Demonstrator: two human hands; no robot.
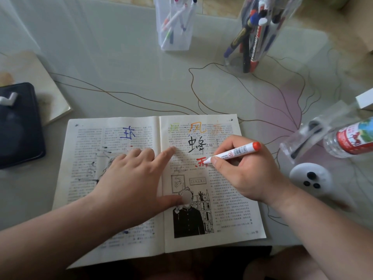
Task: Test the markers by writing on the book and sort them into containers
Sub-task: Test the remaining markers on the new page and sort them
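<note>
**Mid-frame, red marker (234,152) on trial**

Right of centre, the right hand (248,170) pinches the red marker low on its barrel, tip on the open book's (232,209) right page at a red character. The left hand (131,178) lies flat, fingers spread, pressing the fold. The marker looks light, rigid and smooth, so that low grip likely steers best.

The marker (234,152) tip is hidden behind the right hand (250,174). The bottle (351,138) at the right edge of the table (121,77) is cut off.
</note>
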